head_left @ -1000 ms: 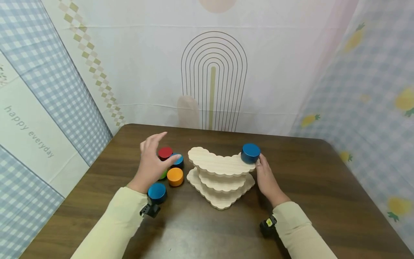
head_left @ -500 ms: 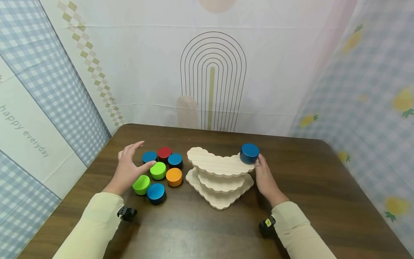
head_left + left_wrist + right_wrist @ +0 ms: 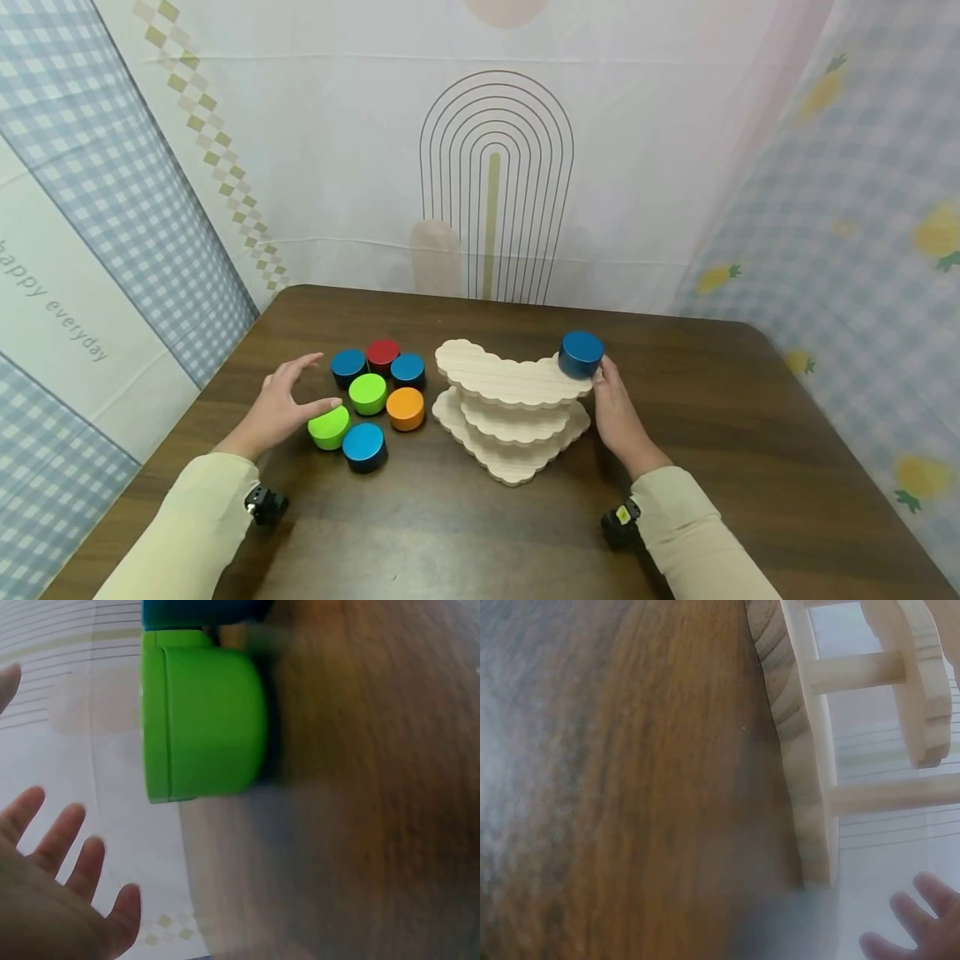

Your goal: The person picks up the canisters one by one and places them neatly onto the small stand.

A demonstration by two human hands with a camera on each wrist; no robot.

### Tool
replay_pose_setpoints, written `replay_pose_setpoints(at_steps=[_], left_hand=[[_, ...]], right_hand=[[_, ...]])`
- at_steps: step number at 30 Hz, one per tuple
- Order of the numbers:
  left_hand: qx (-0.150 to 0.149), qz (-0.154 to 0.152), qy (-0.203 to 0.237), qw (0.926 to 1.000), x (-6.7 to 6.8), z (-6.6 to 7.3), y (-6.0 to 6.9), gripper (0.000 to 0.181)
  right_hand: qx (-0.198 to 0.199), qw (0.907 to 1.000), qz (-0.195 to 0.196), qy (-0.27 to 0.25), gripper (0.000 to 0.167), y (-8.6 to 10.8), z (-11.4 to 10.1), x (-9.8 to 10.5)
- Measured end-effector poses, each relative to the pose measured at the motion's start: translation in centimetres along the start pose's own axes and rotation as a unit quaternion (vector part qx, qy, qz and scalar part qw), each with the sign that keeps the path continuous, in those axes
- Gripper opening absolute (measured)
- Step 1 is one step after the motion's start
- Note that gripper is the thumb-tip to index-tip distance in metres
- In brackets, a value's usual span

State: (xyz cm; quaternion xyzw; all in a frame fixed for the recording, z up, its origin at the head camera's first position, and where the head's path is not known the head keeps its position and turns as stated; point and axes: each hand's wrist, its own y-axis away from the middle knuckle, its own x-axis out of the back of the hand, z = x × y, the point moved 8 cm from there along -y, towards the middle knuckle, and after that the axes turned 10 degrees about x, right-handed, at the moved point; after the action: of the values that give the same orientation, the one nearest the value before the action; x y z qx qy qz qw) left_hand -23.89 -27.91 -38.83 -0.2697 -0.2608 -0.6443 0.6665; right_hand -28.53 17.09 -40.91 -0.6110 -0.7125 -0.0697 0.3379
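In the head view, my left hand (image 3: 272, 414) hovers at the left of a group of small round lidded containers, thumb and fingers spread. Its thumb tip lies over the edge of the nearest green container (image 3: 330, 430); I cannot tell whether they touch. The left wrist view shows that green container (image 3: 210, 724) apart from the fingers (image 3: 84, 874). My right hand (image 3: 621, 417) stands at the right end of a tiered wooden stand (image 3: 498, 379), its fingertips against the top tier's edge, close beside a blue container (image 3: 581, 355) sitting there. The right wrist view shows its fingers (image 3: 915, 919) extended.
Around the green container stand another green one (image 3: 368, 394), an orange one (image 3: 406, 409), a red one (image 3: 382, 357) and several blue ones (image 3: 364, 447). They rest on a dark wooden table (image 3: 465, 533) with a patterned cloth (image 3: 337, 150) behind it.
My left hand has drawn back left and toward me, away from above the containers, uncovering the green and blue ones. The right hand and the blue container on the stand have stayed still.
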Motion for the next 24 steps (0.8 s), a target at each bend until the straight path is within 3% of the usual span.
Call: replay_pose_setpoints(at_steps=[5, 12, 19, 24], left_hand=[[0.007, -0.045, -0.002, 0.999, -0.8, -0.8, 0.2, 0.079], [0.018, -0.078, -0.027, 0.9964, -1.4, -1.8, 0.5, 0.085], [0.023, -0.139, -0.038, 0.9892, -2.4, -2.6, 0.7, 0.094], [0.038, -0.161, -0.038, 0.9855, -3.0, -3.3, 0.7, 0.098]], right_hand=[[0.005, 1.0, 0.006, 0.0, 0.053, -0.1, 0.0, 0.0], [0.005, 1.0, 0.008, 0.0, 0.053, 0.0, 0.1, 0.1], [0.006, 1.0, 0.006, -0.003, 0.053, -0.1, 0.1, 0.0], [0.008, 1.0, 0.003, -0.003, 0.053, 0.0, 0.2, -0.1]])
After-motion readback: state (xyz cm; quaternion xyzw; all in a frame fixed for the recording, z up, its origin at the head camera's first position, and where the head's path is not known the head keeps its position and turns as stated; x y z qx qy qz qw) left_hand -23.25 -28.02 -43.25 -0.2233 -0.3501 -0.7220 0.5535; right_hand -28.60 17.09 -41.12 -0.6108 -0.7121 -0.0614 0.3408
